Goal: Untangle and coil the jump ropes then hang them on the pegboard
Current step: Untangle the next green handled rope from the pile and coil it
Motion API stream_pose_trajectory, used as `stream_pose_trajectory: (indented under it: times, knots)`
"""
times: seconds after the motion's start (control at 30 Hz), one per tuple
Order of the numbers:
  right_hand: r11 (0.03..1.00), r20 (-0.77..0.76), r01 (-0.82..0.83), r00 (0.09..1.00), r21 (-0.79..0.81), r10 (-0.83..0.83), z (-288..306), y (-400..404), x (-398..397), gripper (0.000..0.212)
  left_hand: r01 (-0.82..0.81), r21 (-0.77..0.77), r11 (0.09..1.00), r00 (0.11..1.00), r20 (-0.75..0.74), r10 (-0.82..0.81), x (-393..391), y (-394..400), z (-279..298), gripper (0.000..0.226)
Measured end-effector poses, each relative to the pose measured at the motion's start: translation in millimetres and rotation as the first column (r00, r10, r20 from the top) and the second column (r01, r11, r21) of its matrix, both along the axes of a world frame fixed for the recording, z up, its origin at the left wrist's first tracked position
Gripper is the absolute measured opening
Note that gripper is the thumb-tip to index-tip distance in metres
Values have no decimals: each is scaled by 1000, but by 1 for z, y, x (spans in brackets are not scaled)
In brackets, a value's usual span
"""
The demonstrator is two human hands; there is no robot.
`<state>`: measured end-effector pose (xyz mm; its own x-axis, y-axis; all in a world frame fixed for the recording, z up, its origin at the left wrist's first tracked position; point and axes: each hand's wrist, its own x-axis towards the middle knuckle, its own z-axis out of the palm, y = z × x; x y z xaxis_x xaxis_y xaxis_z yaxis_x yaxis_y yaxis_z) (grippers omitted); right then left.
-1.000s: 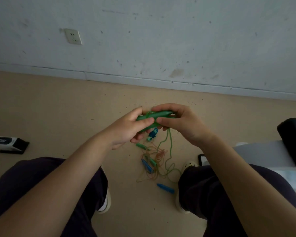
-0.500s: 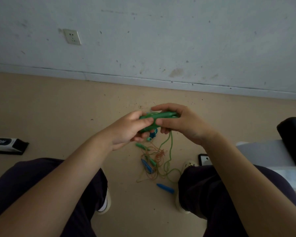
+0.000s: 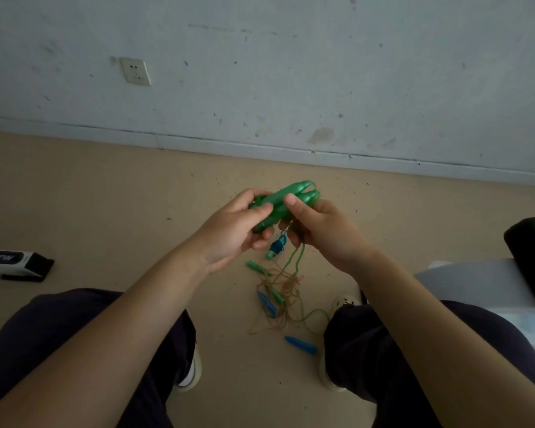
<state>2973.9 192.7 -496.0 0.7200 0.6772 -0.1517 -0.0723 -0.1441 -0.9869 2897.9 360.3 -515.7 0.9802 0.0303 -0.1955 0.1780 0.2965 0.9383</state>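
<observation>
Two green jump-rope handles lie side by side between my hands, tips pointing up and right. My left hand grips their lower end, thumb on top. My right hand grips their upper part, thumb pressed on the nearer handle. A green cord hangs from them down to a tangle of green and orange cords on the floor. In that tangle lie smaller green handles and blue handles; one blue handle lies apart near my right shoe. No pegboard is in sight.
I sit with my knees apart over a beige floor, facing a grey wall with a socket. A black and white box lies at far left. A grey and black seat stands at right.
The pair of green handles has tilted, its tips now raised toward the upper right. My right thumb has shifted onto the nearer handle. The view has drawn slightly closer.
</observation>
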Motion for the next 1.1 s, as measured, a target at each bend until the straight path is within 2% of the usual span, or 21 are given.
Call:
stream_pose_trajectory:
  times: [0.1, 0.27, 0.37, 0.43, 0.53, 0.63, 0.73, 0.83, 0.97, 1.03, 1.1]
  knots:
    - [1000, 50, 16, 999, 25, -17, 2, -3, 1, 38, 74, 30, 997, 997, 7, -74, 0, 3, 3, 33]
    - [1000, 64, 8, 998, 7, -8, 1, -5, 2, 36, 236, 256, 938, 972, -39, -234, -3, 12, 9, 31]
    - [1000, 17, -9, 1000, 24, 9, 2, -3, 0, 41, 141, 312, 940, 990, -21, -141, -1, 9, 8, 29]
    - [996, -9, -78, 997, 48, 79, 1, -1, -1, 37, 36, 310, 950, 999, 8, -40, 0, 7, 6, 22]
    - [992, 57, -129, 990, -12, 130, -2, 2, -4, 14, -108, 318, 942, 994, 42, 99, 2, 7, 5, 13]
    - [984, 101, -124, 985, -125, 137, -6, 5, -9, 11, -242, 339, 909, 970, 63, 235, 3, 11, 7, 8]
    - [982, 148, -139, 976, -128, 157, -2, 5, -11, 12, -285, 408, 867, 957, 71, 281, 5, 13, 7, 4]
    - [991, 236, -106, 964, -79, 122, 7, -1, -6, 11, -224, 434, 872, 974, 62, 219, 3, 14, 7, 9]
    - [994, 462, 12, 886, -110, 40, 17, -13, 5, 10, -35, 426, 904, 999, -20, 48, 0, 15, 11, 19]
    - [994, 505, 59, 863, -90, -6, 21, -17, 9, 3, 49, 444, 895, 998, -53, -29, 0, 14, 10, 23]
    - [992, 543, 81, 840, -95, -16, 22, -19, 10, 9, 147, 437, 887, 989, -78, -126, -1, 11, 10, 25]
